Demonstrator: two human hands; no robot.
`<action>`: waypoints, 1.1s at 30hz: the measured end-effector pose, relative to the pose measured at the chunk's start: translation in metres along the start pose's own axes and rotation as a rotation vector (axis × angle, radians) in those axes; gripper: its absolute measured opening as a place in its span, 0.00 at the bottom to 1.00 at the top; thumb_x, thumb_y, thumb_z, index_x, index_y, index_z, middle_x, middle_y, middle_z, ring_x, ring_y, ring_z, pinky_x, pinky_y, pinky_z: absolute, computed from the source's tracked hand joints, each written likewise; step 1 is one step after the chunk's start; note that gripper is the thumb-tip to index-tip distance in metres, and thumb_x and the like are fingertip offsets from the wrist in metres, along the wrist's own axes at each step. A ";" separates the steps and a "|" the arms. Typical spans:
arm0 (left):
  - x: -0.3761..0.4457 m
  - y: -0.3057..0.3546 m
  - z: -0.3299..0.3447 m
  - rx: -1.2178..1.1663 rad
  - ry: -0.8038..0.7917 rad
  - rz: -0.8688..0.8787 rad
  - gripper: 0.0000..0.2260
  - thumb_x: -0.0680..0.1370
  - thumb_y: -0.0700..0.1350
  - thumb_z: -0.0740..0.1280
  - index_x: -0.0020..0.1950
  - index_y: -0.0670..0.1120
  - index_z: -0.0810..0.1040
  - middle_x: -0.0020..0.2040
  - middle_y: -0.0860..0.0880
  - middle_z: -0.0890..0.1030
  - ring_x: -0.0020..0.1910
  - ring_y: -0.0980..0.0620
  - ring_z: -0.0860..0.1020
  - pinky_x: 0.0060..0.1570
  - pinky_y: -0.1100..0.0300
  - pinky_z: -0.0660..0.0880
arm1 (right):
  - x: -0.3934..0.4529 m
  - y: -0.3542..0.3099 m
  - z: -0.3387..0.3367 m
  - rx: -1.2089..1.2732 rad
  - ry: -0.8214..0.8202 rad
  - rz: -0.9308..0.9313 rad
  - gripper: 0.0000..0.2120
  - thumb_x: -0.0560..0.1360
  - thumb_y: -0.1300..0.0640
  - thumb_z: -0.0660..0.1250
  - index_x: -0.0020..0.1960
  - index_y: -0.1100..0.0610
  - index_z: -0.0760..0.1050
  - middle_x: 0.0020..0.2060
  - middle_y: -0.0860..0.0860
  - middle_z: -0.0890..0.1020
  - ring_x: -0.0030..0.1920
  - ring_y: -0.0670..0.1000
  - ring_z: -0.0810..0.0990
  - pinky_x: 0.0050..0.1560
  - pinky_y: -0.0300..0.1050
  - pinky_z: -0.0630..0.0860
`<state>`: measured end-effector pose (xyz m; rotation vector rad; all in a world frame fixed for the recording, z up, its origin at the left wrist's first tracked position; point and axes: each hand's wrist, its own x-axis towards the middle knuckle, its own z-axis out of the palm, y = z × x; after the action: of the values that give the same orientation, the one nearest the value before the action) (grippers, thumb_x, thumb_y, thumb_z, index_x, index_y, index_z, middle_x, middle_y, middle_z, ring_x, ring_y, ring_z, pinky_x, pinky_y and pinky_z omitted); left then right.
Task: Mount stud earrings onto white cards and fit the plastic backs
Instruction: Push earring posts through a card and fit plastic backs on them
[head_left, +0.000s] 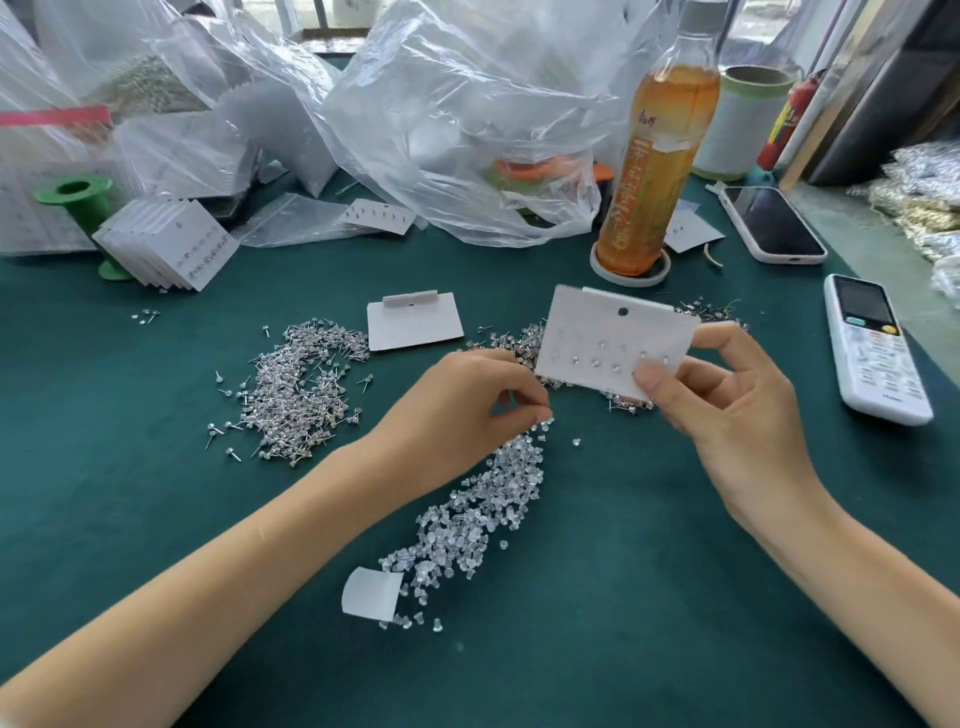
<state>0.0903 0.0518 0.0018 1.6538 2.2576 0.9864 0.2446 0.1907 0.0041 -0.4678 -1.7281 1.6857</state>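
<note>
A flat white card (615, 340) with a punched hole and rows of small studs is held above the middle of the green felt table (649, 597), pinched at its lower right corner by the right hand (727, 410). The left hand (467, 410) is curled, fingertips closed together over clear, bell-shaped plastic backs (467, 519); whether one is held cannot be told. Shiny metal studs (296, 384) lie heaped toward the left edge.
</note>
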 end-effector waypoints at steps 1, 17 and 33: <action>0.003 0.002 0.001 -0.005 -0.014 -0.010 0.01 0.74 0.43 0.72 0.44 0.47 0.83 0.40 0.54 0.78 0.39 0.56 0.75 0.44 0.60 0.74 | 0.001 -0.002 -0.001 0.005 0.012 -0.011 0.09 0.70 0.61 0.71 0.44 0.50 0.73 0.34 0.48 0.85 0.27 0.41 0.76 0.30 0.27 0.69; 0.020 0.017 0.019 0.189 -0.230 0.045 0.01 0.75 0.46 0.70 0.44 0.49 0.81 0.42 0.55 0.78 0.39 0.57 0.72 0.44 0.63 0.70 | 0.003 -0.007 -0.007 0.034 0.065 -0.098 0.10 0.74 0.66 0.68 0.46 0.53 0.72 0.33 0.46 0.84 0.26 0.40 0.75 0.29 0.28 0.68; 0.007 -0.009 -0.025 -0.624 0.039 -0.313 0.04 0.69 0.42 0.73 0.39 0.52 0.84 0.36 0.55 0.84 0.36 0.63 0.79 0.39 0.71 0.74 | -0.007 0.008 0.000 -0.421 0.033 -0.632 0.09 0.73 0.59 0.71 0.48 0.50 0.72 0.39 0.49 0.79 0.36 0.40 0.74 0.40 0.29 0.71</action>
<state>0.0681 0.0467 0.0173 0.9952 1.8636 1.4428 0.2480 0.1872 -0.0054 -0.1002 -1.9428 0.8710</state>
